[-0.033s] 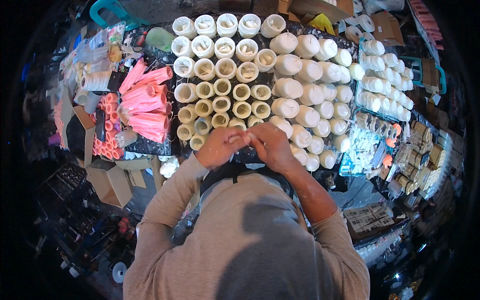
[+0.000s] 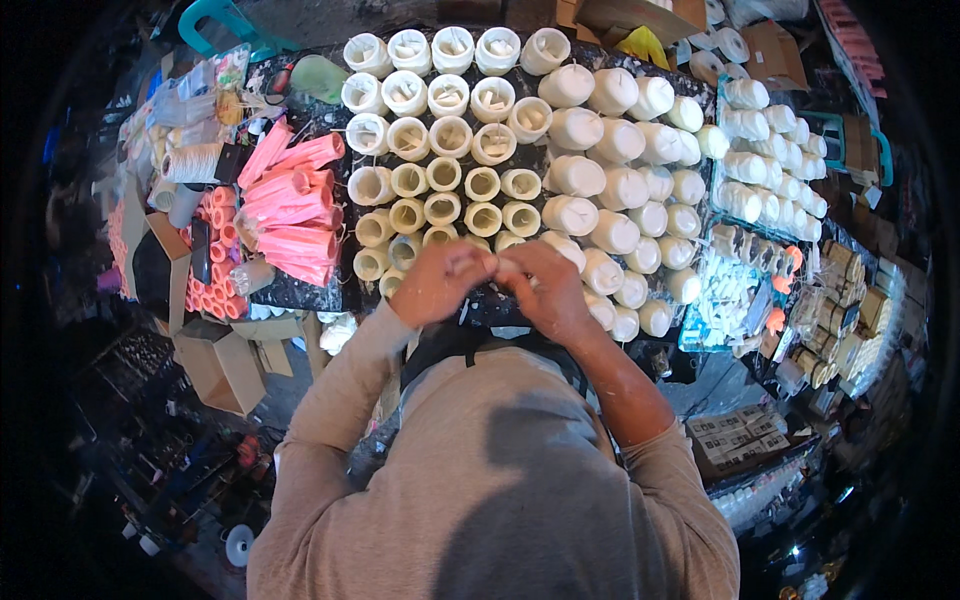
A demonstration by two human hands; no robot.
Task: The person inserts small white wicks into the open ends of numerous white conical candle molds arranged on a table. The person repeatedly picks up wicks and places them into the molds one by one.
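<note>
My left hand and my right hand meet at the table's near edge, fingertips pinched together. Whatever small pale thing lies between them is too covered to name. Just beyond stand rows of hollow cream cylinders, several with a thin strand in the opening. Farther back, wider white cups stand in rows, some holding white pieces. To the right of my hands are solid-looking cream cylinders with rounded tops, a short strand showing on some.
Pink tapered tubes lie piled on the left, near a spool of white cord and an open cardboard box. On the right stand trays of white cylinders and a blue-edged tray of small white pieces. The table is dark and spattered.
Both hands have risen slightly away from my body, and their fingers have shifted a little. The cylinders, cups and tubes stand as before.
</note>
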